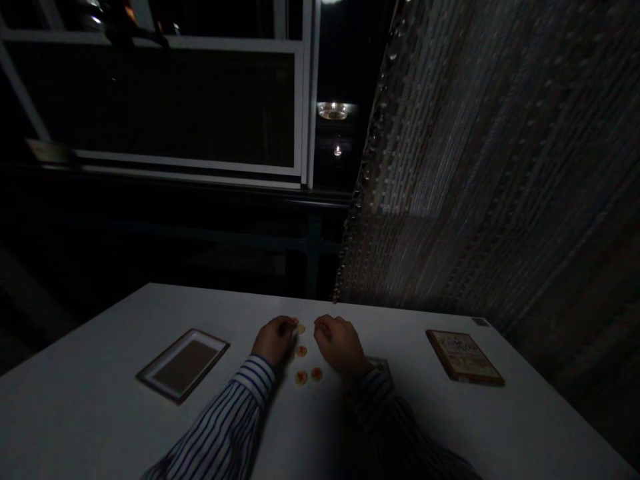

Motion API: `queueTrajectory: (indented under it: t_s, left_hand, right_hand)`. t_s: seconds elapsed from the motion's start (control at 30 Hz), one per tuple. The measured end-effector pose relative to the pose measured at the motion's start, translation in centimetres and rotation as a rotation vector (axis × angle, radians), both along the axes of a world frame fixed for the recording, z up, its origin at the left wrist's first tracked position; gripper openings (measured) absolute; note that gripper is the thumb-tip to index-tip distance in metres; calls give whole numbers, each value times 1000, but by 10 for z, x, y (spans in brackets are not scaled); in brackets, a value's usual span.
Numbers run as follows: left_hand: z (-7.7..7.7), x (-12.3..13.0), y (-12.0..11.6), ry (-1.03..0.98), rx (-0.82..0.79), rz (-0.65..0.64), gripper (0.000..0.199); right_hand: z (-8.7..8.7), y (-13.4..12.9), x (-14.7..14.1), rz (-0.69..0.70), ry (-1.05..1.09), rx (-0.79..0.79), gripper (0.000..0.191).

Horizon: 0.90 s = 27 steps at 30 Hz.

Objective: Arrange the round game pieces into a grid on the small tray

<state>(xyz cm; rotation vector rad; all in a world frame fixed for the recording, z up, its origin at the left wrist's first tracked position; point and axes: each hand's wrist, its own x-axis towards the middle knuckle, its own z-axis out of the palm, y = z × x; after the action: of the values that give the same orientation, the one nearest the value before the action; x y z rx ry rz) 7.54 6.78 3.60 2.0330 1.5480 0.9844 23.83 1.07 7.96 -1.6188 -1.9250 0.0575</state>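
Several small round discs with reddish marks lie between my hands on the white table; one disc is in the middle, with two more, a left disc and a right disc, nearer me. My left hand is closed, its fingertips pinched at a pale disc at the far end of the group; what exactly they hold is too small to tell. To the right of the discs, my right hand is closed with curled fingers, and anything inside is hidden.
An open box tray lies on the white table at left. At right is a box lid with printed writing. A flat object is partly under my right forearm. A small dark square lies at the far right corner.
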Motion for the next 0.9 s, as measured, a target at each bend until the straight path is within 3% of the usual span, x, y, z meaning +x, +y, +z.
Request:
queueTrajectory:
  t_s: [0.33, 0.57, 0.9]
  left_hand:
    - [-10, 0, 42, 209, -39, -72, 35]
    - [-17, 5, 53, 218, -63, -157, 38]
    - [-18, 7, 58, 166, -57, -123, 30]
  right_hand:
    - [-35, 11, -8, -30, -10, 35, 18]
    - [-36, 7, -7, -12, -41, 92, 15]
    - [-34, 7, -6, -12, -45, 82, 15]
